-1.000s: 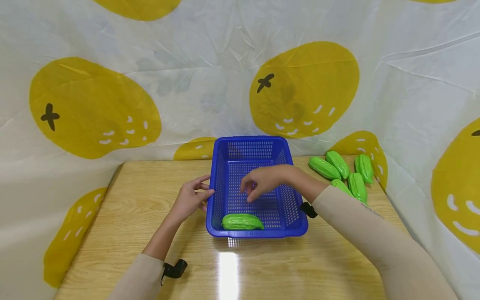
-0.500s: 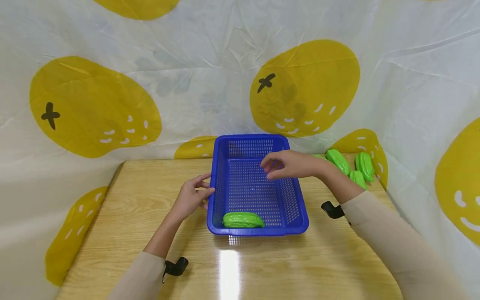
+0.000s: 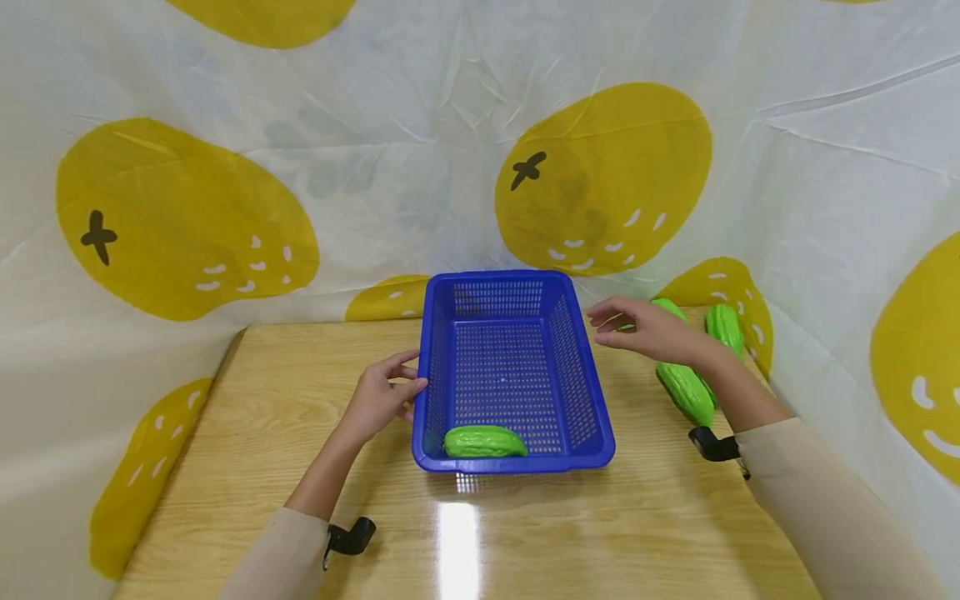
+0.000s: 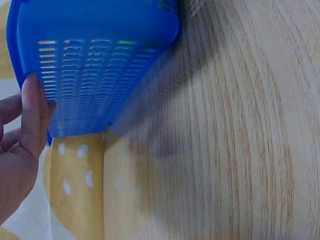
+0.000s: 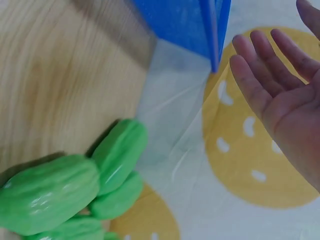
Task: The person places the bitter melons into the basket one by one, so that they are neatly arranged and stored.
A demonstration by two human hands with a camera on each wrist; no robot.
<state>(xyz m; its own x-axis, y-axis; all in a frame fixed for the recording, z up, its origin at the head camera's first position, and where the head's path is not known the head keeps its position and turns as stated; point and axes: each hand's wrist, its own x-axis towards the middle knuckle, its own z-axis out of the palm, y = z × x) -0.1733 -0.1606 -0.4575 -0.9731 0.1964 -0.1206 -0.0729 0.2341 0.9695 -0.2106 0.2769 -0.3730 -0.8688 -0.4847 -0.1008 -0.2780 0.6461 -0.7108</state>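
In the head view my left hand [image 3: 382, 396] touches the left side of a blue plastic basket [image 3: 513, 462] at its rim. The left wrist view shows extended fingers [image 4: 31, 107] resting against the slotted outer wall. A glossy green bitter gourd [image 3: 486, 442] lies crosswise inside the basket, at its near end. My right hand [image 3: 652, 329] hovers just beyond the basket's right rim, loosely bent and holding nothing. Below and around that hand lie several more bitter gourds [image 3: 686, 392], partly covered by the hand and forearm. They show as a cluster of gourds [image 5: 50, 195] in the right wrist view.
Everything stands on a wooden table [image 3: 300, 367]. A white curtain [image 3: 375, 192] with yellow fruit prints hangs behind the table and along both sides. The basket's far end is close to the back curtain.
My right hand has moved right, from above the basket's inside to beyond its right rim near the gourds. The left hand, the basket and the gourd in it have stayed put.
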